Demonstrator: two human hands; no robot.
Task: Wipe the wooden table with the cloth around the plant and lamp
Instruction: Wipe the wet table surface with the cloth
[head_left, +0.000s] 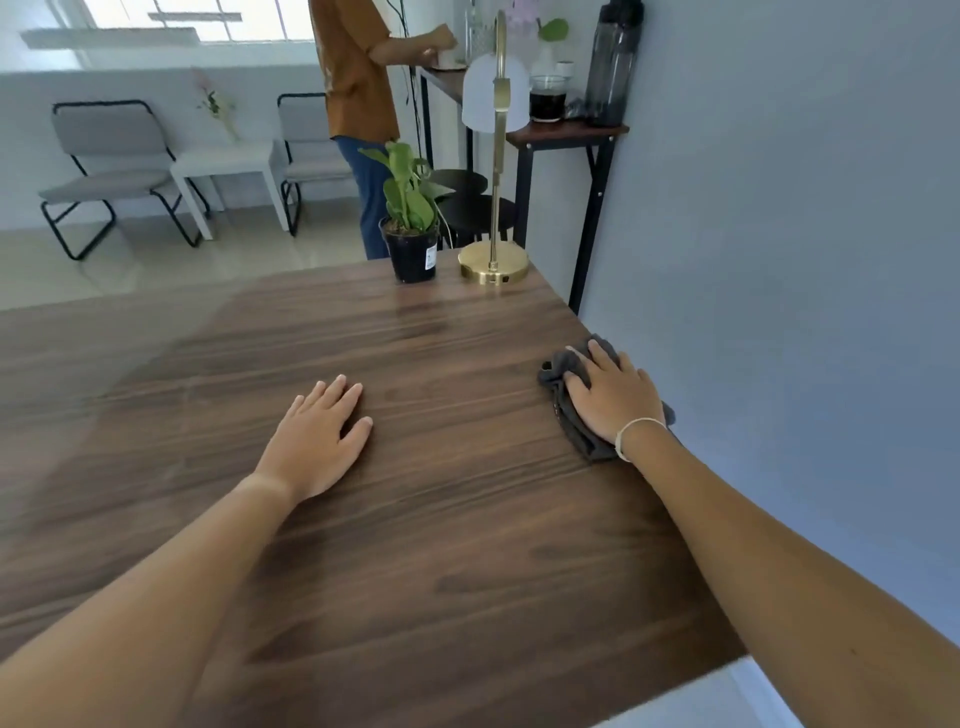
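The dark brown wooden table shows a streaked walnut grain and a smooth, semi-glossy top that mirrors the pale window light on its far left part. The crumpled dark grey cloth looks soft, matt and woven, bunched in folds near the wall edge. The gold lamp with round metal base is polished brass-like metal, bright and reflective, with a frosted white matt shade above. The small black plastic plant pot has a dull sheen and a white paper label; its leaves look waxy and smooth. The grey painted wall is flat and matt.
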